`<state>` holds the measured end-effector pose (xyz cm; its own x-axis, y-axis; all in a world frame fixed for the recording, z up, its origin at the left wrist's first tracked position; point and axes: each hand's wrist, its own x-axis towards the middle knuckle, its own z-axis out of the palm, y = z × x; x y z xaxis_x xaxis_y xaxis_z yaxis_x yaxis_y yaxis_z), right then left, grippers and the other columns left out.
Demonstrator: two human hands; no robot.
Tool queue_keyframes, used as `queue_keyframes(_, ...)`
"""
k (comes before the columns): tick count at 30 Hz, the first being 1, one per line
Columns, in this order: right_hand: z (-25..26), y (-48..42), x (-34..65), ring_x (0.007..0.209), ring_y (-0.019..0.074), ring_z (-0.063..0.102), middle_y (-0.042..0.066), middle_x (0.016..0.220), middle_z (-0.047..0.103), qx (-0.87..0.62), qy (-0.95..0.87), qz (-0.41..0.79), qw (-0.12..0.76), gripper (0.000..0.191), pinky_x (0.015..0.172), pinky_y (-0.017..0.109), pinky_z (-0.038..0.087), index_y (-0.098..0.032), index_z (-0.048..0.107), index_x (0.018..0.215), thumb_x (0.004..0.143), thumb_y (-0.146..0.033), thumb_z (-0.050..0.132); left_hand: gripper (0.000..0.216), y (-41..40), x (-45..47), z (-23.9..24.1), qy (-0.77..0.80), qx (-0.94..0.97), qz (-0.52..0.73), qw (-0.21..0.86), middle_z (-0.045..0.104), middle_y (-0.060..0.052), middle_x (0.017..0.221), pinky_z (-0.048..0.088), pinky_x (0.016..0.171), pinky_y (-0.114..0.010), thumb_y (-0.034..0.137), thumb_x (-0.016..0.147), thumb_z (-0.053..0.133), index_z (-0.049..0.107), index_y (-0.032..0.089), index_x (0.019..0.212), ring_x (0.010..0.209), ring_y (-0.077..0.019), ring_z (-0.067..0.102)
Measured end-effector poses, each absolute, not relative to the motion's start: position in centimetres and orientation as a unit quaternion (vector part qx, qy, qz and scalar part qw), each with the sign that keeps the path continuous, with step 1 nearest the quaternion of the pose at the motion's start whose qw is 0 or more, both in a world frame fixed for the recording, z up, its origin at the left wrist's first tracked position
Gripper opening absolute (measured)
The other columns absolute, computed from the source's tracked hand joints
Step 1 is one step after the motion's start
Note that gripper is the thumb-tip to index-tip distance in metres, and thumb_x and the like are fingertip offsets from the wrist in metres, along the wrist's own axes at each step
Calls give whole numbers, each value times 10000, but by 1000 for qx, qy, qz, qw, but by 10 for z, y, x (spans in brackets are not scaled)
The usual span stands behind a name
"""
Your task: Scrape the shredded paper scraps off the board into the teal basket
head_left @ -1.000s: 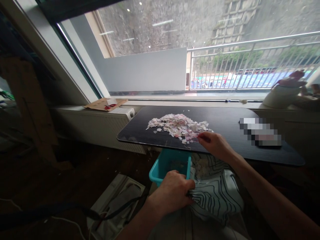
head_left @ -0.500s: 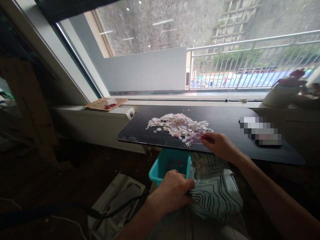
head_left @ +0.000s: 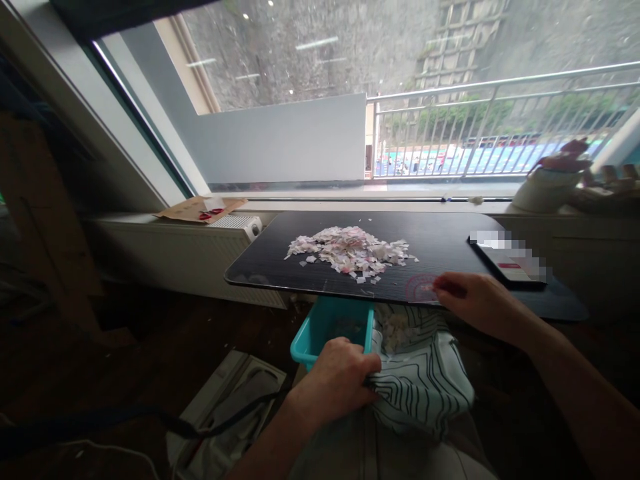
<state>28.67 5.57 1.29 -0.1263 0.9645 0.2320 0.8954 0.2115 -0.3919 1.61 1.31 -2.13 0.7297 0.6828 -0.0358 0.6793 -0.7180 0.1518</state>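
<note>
Half a second ago, the thin, see-through film with a red ring-shaped print (head_left: pixel 418 289) overlapped the near right fringe of the heap of small white and pink paper scraps (head_left: pixel 350 248); now it is apart from the heap, farther right, over the near edge of the black wood-grain tabletop with rounded corners (head_left: pixel 435 240). Whether it touches the surface cannot be told. The right hand (head_left: pixel 463 293) has shifted right with it, thumb and fingertips pinching the film's right end. The heap keeps its place and shape, left of the surface's middle.

The left hand (head_left: pixel 337 373) has held its position below the near edge, fingers curled together on the gathered edge of the white cloth with dark wavy stripes (head_left: pixel 425 383), against the near right corner of the turquoise plastic bin (head_left: pixel 303 347). Pale scraps lie on the cloth. The whole view has swung slightly, so everything sits farther left.

As for writing, the film's red ring is too small to read. Near the surface's right end, the flat black oblong object (head_left: pixel 505 261) shows a small red patch, its face partly pixelated. No brand name can be read.
</note>
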Motion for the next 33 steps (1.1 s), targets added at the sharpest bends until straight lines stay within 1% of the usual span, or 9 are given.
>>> queue_keyframes(6, 9, 74, 264, 639, 151, 587, 6, 717, 678, -599, -742, 107, 281, 249, 608, 252, 389, -205, 678, 854, 819, -368, 493, 202, 14, 16, -21, 359, 930, 11, 75, 589, 38, 636, 341, 618, -270, 381, 724, 724, 612, 231, 800, 613, -167, 558)
queue_keyframes(13, -5, 103, 234, 605, 157, 563, 34, 680, 660, -562, -762, 104, 304, 287, 578, 259, 375, -165, 678, 857, 837, -367, 475, 221, 14, 18, -24, 361, 930, 14, 72, 603, 30, 632, 348, 623, -273, 395, 719, 730, 616, 223, 798, 621, -178, 579)
queue_keyframes(18, -5, 104, 223, 609, 153, 557, 33, 682, 658, -537, -785, 113, 288, 258, 575, 255, 366, -167, 672, 826, 831, -332, 473, 246, 14, 18, -24, 362, 929, 11, 76, 619, 20, 646, 364, 642, -281, 417, 709, 743, 622, 218, 789, 636, -188, 592)
queue_keyframes(22, 0, 96, 231, 592, 148, 545, 17, 645, 639, -556, -775, 110, 278, 241, 564, 254, 357, -182, 665, 797, 814, -340, 483, 262, 13, 18, -20, 358, 930, 5, 80, 629, 21, 673, 363, 632, -280, 415, 703, 752, 624, 220, 821, 650, -188, 598)
queue_keyframes(26, 3, 96, 236, 603, 148, 547, 18, 655, 642, -567, -765, 103, 286, 242, 567, 254, 357, -183, 674, 823, 799, -336, 488, 255, 13, 19, -18, 360, 930, -5, 79, 628, 21, 680, 365, 631, -278, 409, 717, 743, 625, 220, 840, 660, -188, 602)
queue_keyframes(30, 7, 95, 238, 571, 142, 522, 18, 630, 626, -573, -774, 90, 255, 244, 541, 254, 344, -181, 664, 785, 797, -336, 476, 250, 12, 18, -17, 364, 928, -13, 80, 625, 21, 682, 374, 644, -283, 417, 730, 730, 626, 223, 850, 660, -188, 603)
queue_keyframes(33, 10, 92, 240, 558, 142, 514, 17, 622, 623, -587, -766, 70, 254, 235, 537, 255, 340, -185, 661, 785, 790, -335, 480, 254, 13, 19, -16, 360, 929, -13, 82, 630, 19, 697, 378, 648, -283, 414, 727, 734, 627, 225, 860, 672, -191, 605)
